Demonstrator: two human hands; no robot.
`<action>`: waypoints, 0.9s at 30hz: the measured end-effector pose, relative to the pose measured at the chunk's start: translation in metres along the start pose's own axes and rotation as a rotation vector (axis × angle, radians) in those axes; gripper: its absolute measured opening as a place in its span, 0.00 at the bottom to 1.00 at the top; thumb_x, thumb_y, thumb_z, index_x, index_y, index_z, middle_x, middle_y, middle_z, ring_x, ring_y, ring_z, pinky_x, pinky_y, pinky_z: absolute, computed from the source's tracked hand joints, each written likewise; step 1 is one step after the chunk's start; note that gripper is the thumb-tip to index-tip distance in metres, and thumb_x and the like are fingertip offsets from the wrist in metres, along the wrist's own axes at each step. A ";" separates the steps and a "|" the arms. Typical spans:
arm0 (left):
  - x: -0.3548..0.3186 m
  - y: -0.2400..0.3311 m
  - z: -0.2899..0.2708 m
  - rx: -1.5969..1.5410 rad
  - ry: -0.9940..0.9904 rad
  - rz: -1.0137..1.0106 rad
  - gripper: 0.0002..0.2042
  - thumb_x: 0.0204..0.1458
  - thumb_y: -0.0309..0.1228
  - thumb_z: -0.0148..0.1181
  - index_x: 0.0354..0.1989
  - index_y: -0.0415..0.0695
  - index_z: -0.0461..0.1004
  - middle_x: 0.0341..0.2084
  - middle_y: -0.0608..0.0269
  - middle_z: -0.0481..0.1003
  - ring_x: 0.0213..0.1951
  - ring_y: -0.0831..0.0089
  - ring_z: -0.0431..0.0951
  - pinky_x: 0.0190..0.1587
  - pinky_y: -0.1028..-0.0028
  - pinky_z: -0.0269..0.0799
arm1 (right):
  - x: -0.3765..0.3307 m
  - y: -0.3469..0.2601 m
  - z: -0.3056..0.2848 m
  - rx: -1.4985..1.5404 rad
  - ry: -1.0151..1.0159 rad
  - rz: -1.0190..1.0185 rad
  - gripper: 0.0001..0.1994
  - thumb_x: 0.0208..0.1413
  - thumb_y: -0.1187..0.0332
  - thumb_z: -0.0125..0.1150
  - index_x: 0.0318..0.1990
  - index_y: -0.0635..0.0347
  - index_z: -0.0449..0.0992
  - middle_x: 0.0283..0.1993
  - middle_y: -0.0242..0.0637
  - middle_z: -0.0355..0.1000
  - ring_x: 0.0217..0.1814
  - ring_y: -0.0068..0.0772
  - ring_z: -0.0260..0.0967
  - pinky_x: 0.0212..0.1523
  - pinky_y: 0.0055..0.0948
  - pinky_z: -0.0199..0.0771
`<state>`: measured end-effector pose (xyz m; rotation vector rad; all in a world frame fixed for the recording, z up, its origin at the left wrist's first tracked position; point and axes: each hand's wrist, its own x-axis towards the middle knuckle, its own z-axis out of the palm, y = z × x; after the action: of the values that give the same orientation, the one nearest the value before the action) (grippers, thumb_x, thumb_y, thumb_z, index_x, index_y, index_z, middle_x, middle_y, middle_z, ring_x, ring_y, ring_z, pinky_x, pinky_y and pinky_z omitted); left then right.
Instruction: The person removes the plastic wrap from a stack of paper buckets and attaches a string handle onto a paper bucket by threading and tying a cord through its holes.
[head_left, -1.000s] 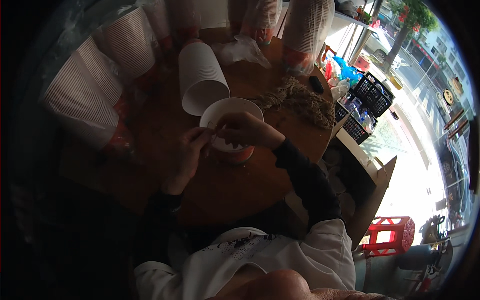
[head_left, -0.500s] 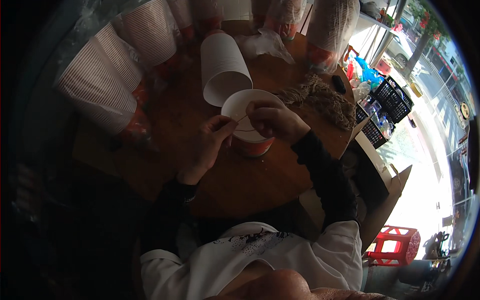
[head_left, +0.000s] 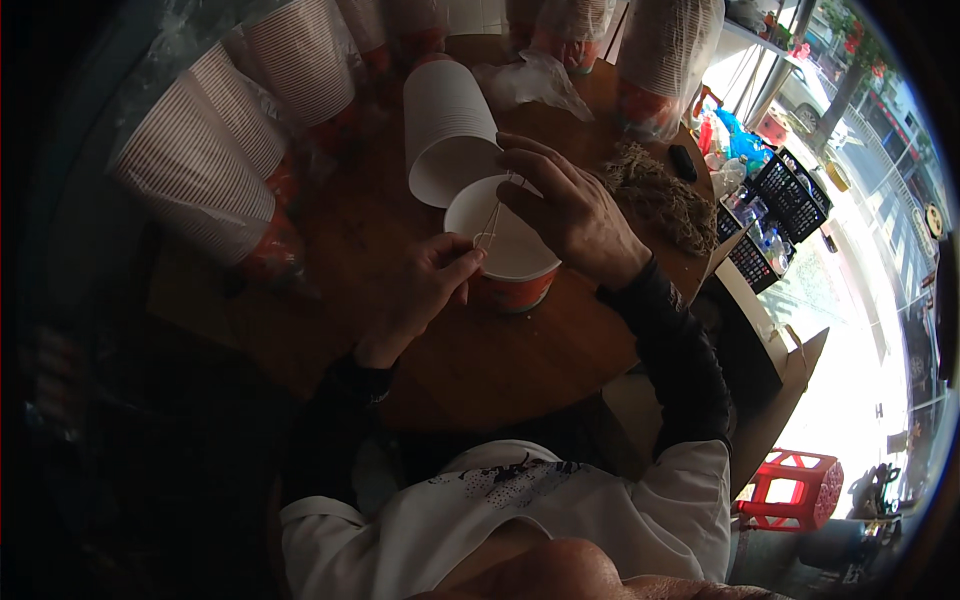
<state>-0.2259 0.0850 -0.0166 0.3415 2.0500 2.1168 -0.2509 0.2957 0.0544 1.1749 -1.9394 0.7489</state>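
Note:
A paper bowl [head_left: 520, 268], white inside and orange outside, stands on the round wooden table [head_left: 470, 350]. My left hand [head_left: 425, 290] pinches one end of a thin rubber band [head_left: 492, 222] at the bowl's near-left rim. My right hand [head_left: 565, 215] holds the band's other end above the bowl's far side, so the band is stretched between both hands over the bowl. A lying stack of white paper bowls [head_left: 450, 130] touches the bowl's far rim.
Several tall stacks of bowls in clear plastic sleeves [head_left: 200, 170] ring the table's far and left sides. A heap of tan rubber bands [head_left: 660, 195] lies to the right. A black crate [head_left: 790, 200] and a red stool [head_left: 795, 490] stand beyond the table.
My hands have drawn apart over the bowl, the right one lifting toward the far rim, and the band is now stretched between them.

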 end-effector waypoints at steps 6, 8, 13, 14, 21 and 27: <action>-0.001 0.010 -0.002 0.062 -0.039 0.018 0.08 0.59 0.30 0.56 0.41 0.38 0.75 0.29 0.64 0.76 0.18 0.83 0.70 0.21 0.83 0.65 | -0.002 -0.002 -0.011 -0.023 -0.018 0.155 0.06 0.56 0.73 0.60 0.40 0.63 0.76 0.45 0.40 0.73 0.46 0.41 0.75 0.46 0.35 0.77; 0.000 0.010 -0.002 0.058 -0.052 0.009 0.08 0.59 0.30 0.56 0.40 0.38 0.75 0.29 0.64 0.76 0.18 0.82 0.70 0.21 0.83 0.64 | -0.007 0.000 -0.003 0.624 -0.045 0.567 0.07 0.56 0.74 0.58 0.41 0.66 0.75 0.32 0.37 0.75 0.38 0.32 0.76 0.42 0.29 0.76; -0.004 0.008 -0.005 -0.015 -0.051 -0.040 0.09 0.59 0.31 0.58 0.40 0.36 0.75 0.27 0.63 0.77 0.18 0.83 0.70 0.21 0.83 0.66 | -0.009 0.005 -0.009 0.631 -0.078 0.714 0.05 0.58 0.71 0.60 0.38 0.63 0.77 0.28 0.30 0.71 0.32 0.19 0.72 0.33 0.24 0.73; -0.002 0.007 -0.004 -0.019 -0.077 -0.037 0.09 0.59 0.31 0.58 0.40 0.36 0.75 0.27 0.63 0.77 0.18 0.83 0.70 0.21 0.83 0.66 | -0.009 0.007 -0.009 0.513 -0.041 0.570 0.05 0.57 0.71 0.60 0.38 0.61 0.77 0.29 0.31 0.72 0.30 0.18 0.71 0.31 0.23 0.72; 0.003 0.003 -0.004 0.018 -0.102 -0.013 0.09 0.59 0.30 0.58 0.41 0.37 0.76 0.28 0.62 0.77 0.18 0.83 0.69 0.21 0.83 0.65 | 0.011 -0.004 -0.036 -0.216 -0.149 -0.023 0.04 0.50 0.71 0.61 0.34 0.55 0.79 0.36 0.33 0.77 0.26 0.34 0.74 0.24 0.28 0.73; 0.000 0.003 0.001 0.036 -0.089 -0.085 0.08 0.58 0.30 0.58 0.41 0.38 0.75 0.28 0.63 0.77 0.18 0.82 0.70 0.20 0.82 0.63 | -0.025 0.052 -0.026 -0.262 -0.459 0.223 0.07 0.50 0.67 0.61 0.36 0.55 0.80 0.38 0.36 0.76 0.40 0.41 0.74 0.33 0.39 0.74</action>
<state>-0.2259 0.0856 -0.0130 0.3407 2.0180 1.9810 -0.2828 0.3495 0.0427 1.0410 -2.4921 0.3315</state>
